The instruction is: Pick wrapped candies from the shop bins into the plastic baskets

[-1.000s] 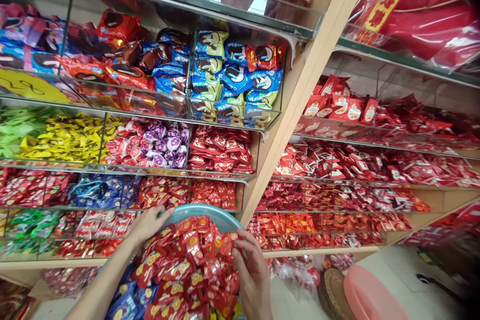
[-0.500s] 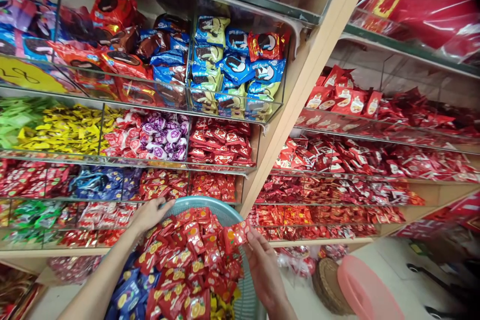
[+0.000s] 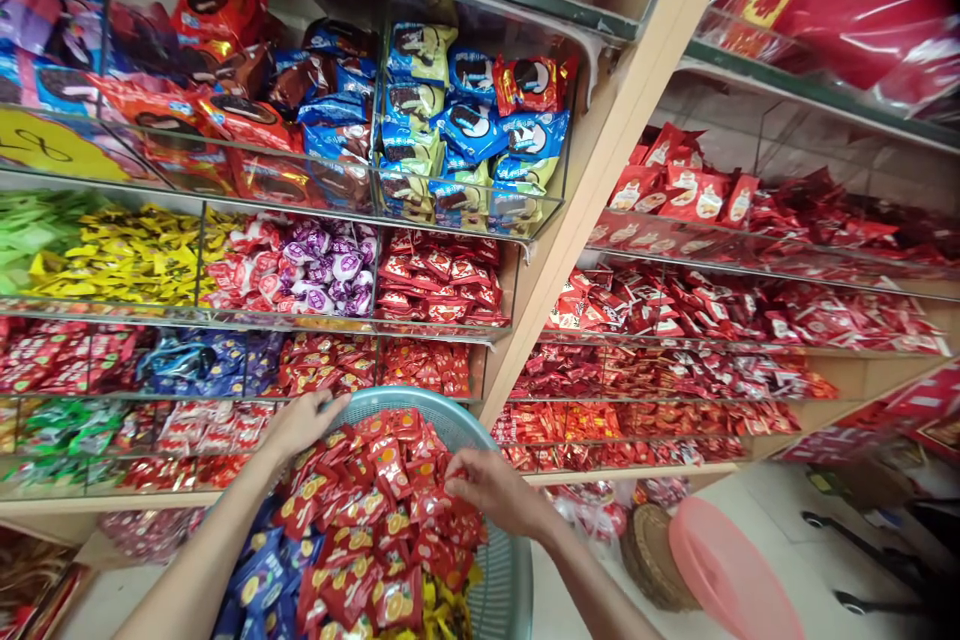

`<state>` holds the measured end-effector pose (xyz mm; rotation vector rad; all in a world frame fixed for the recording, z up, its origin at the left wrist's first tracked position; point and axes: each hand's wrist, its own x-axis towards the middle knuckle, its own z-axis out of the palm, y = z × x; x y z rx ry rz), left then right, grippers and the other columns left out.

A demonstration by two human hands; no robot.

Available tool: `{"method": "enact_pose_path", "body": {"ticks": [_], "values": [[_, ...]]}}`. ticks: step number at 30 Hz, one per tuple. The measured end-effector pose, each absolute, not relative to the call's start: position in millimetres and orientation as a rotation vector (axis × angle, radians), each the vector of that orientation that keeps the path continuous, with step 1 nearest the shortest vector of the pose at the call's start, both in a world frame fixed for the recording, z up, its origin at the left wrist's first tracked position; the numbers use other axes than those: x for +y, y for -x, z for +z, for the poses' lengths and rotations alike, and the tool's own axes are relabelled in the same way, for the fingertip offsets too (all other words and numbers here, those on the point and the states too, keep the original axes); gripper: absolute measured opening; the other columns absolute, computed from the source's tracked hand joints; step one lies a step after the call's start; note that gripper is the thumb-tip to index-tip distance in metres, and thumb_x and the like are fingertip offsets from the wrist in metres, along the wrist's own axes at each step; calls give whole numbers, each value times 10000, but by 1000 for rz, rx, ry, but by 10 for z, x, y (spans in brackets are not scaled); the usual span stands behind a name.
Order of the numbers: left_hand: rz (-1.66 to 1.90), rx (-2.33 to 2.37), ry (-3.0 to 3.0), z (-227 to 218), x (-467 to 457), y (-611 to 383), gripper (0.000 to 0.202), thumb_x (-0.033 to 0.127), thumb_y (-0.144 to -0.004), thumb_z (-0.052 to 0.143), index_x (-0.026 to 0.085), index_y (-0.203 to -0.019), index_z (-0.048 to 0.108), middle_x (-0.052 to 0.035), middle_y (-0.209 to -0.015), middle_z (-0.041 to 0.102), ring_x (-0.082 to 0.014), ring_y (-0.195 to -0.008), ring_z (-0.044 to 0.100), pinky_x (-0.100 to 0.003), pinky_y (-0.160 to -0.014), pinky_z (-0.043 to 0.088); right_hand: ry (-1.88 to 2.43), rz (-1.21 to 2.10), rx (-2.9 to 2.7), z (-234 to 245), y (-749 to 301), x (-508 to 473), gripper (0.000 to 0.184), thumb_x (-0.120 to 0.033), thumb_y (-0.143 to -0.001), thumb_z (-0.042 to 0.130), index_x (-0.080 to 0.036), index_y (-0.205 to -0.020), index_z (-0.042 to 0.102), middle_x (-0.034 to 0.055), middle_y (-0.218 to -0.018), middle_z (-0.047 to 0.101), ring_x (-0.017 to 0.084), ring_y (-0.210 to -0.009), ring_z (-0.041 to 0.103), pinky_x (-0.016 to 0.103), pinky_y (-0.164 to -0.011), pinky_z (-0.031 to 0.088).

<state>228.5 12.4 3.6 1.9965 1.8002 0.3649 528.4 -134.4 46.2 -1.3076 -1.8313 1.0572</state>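
Observation:
A blue-green plastic basket (image 3: 514, 570) stands before me, heaped with red candy packets (image 3: 360, 530) printed with orange slices. Blue candy packets (image 3: 262, 575) lie at its left and yellow ones (image 3: 442, 610) at its lower right. My left hand (image 3: 307, 428) is closed on the basket's far left rim, thumb pointing right. Over the right part of the red pile is my right hand (image 3: 495, 490), its fingers curled and fingertips at the packets. Whatever is between those fingers is hidden.
Shelves with clear dividers hold wrapped candies and blue cookie packs (image 3: 472, 130) behind the basket. A wooden post (image 3: 585, 230) separates two shelf units. On the floor at right are a pink plastic basket (image 3: 727, 570), a brown woven one (image 3: 656, 555) and black chair legs (image 3: 862, 550).
My right hand has moved from the basket's right rim leftward over the pile. The red packet it held up is no longer visible in its fingers. My left hand stays on the rim.

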Motion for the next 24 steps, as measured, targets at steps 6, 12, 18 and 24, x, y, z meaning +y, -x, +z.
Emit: {"method": "enact_pose_path", "body": {"ticks": [6,12,18,24], "values": [[348,1810,-2028,62,104,-2299,454,647,-734,378,247,-745,591,0,-658,650,-200,-658,612,-244,-582,380,1383,883,-2416,384,-5208,-1202,110,-146,-718,561,-203,-742,651,-1,-763,657,171,-763,579,250,-686,377],[347,1807,-2034,72,98,-2308,471,655,-738,364,243,-732,592,-10,-675,660,-204,-666,616,-247,-581,381,1451,794,-2456,162,-5173,-1212,92,-181,-686,634,-214,-749,692,22,-836,612,198,-871,554,286,-812,381],[331,1828,-2026,47,101,-2301,485,659,-740,366,243,-790,609,-25,-726,682,-213,-710,632,-250,-609,392,1443,773,-2428,263,-5217,-1227,290,-186,-653,655,-218,-941,648,32,-906,547,201,-882,530,282,-776,409],[291,1850,-2061,58,81,-2320,568,706,-749,262,240,-787,583,-41,-734,680,-233,-731,638,-261,-591,385,1459,652,-2191,485,-5178,-582,197,-252,-763,574,-217,-954,612,40,-982,554,155,-874,545,248,-757,409]]}}
